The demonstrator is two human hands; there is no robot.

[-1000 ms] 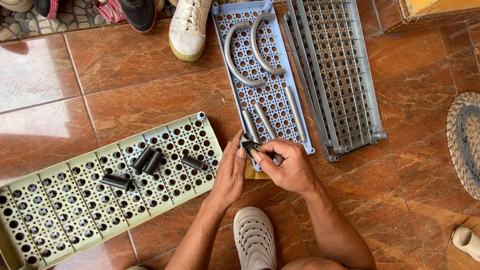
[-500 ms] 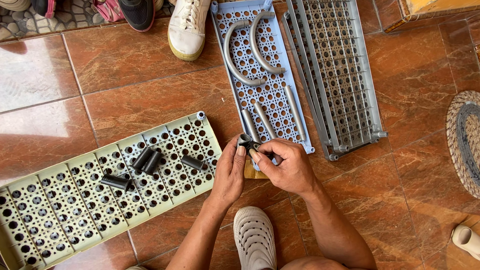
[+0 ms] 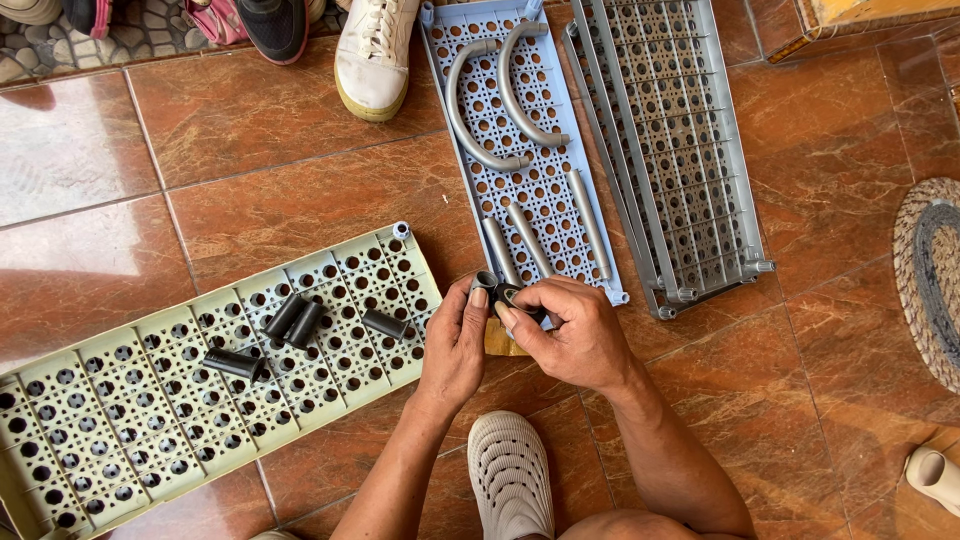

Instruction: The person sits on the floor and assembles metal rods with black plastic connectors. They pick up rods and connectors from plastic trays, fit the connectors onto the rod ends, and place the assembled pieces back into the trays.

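A grey clog (image 3: 511,478) sat nearest on the tiled floor (image 3: 820,400). Above it, the left hand (image 3: 455,345) and right hand (image 3: 570,335) were together, both pinched on a small dark connector (image 3: 508,297) and grey tube end (image 3: 485,281) at the blue panel (image 3: 480,190) corner. Left lay the green panel (image 3: 120,420) carrying black sleeves (image 3: 293,320). Farther off stood a grey rack (image 3: 670,140) and white shoe (image 3: 372,55).

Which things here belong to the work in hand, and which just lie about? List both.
In hand: left hand and right hand on a small black connector; grey rods, blue-grey panel, black tubes, pale green panel.
Lying about: white sneaker, woven mat.
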